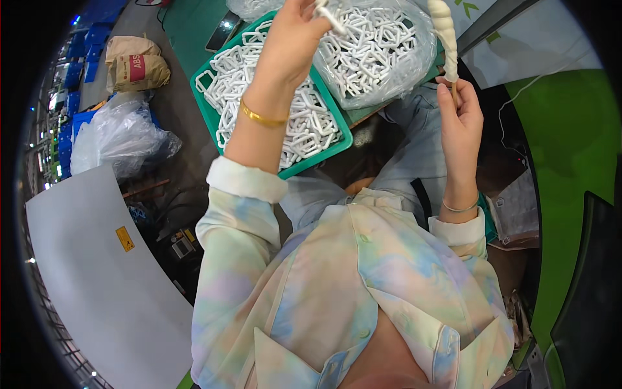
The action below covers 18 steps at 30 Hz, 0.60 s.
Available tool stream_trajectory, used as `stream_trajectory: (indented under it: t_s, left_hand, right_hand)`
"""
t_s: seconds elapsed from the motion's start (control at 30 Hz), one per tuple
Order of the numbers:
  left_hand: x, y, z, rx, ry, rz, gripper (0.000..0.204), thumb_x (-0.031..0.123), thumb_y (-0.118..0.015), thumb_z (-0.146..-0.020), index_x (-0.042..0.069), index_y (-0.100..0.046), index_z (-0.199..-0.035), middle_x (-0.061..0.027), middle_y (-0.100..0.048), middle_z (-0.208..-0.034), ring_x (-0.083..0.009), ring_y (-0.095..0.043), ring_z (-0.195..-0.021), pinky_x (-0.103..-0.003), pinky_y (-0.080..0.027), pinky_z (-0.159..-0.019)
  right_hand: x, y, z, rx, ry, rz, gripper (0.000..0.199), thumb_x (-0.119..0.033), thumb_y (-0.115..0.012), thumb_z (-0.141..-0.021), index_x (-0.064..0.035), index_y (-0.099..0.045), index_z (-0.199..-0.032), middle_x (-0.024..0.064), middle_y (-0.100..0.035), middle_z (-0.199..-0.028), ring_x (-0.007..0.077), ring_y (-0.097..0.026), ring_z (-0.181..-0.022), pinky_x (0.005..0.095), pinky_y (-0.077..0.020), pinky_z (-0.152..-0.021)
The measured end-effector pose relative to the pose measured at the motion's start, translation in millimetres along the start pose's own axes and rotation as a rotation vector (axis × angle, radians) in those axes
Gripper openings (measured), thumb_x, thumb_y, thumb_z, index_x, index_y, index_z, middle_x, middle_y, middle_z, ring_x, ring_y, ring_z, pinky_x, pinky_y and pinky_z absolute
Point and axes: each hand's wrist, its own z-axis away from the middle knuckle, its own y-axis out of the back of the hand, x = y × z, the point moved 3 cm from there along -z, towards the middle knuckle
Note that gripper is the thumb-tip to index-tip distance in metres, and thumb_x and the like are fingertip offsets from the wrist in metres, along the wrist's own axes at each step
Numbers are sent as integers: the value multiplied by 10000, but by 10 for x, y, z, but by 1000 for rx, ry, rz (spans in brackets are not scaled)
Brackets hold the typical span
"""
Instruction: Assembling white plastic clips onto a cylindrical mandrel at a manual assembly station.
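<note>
My left hand is raised over a green tray, its fingers closed on a small white plastic link near the top edge. The tray is heaped with white, elongated ring-shaped links. To its right, a clear plastic bag lies wide open, full of similar white links. At the right, my right hand grips a thin wooden stick topped with a cream-coloured, lumpy spiral. This stick points upward, and its top runs out of view.
A dark phone lies on the green table beyond the tray. On the left are a brown paper sack, a crumpled clear plastic bag and a large grey machine cover. A white cable hangs at the right.
</note>
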Motion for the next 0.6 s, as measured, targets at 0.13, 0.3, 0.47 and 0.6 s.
stream_trajectory:
  t_s: [0.13, 0.3, 0.47, 0.6]
  left_hand:
    - [85, 72, -108, -62, -140, -320, 750, -83, -483, -762, 2, -371, -1499, -177, -436, -1491, -291, -428, -1382, -362, -349, -1134]
    - [-356, 7, -116, -168, -174, -788, 575, 27, -565, -825, 44, -511, -1397, -170, -554, -1376, -302, -538, -1259, -401, -433, -1060]
    - [-1108, -272, 46, -410, -477, -1094, 443, 170, -645, -838, 134, -630, -1279, -162, -578, -1335, -320, -551, -1240, -494, -448, -1031]
    - [-1075, -75, -275, -229, -302, -1572, 333, 198, -634, -849, 121, -674, -1170, -124, -582, -1293, -304, -515, -1270, -520, -452, -1003]
  right_hand:
    - [80, 159, -13, 35, -8, 42, 173, -120, -613, -1005, 16, -606, -1112, -58, -614, -903, -34, -400, -717, 140, -281, -621]
    - [175, 318, -31, 51, -32, 52, 168, -117, -606, -1009, 15, -607, -1112, -68, -597, -879, -37, -381, -693, 143, -264, -603]
    - [241, 299, -17, 25, -76, 28, 157, -121, -597, -1014, 3, -617, -1109, -118, -483, -778, -36, -309, -638, 160, -208, -565]
    - [241, 359, -2, 46, -72, 10, 156, -123, -596, -1015, -1, -621, -1108, -124, -449, -756, -35, -305, -639, 164, -210, -565]
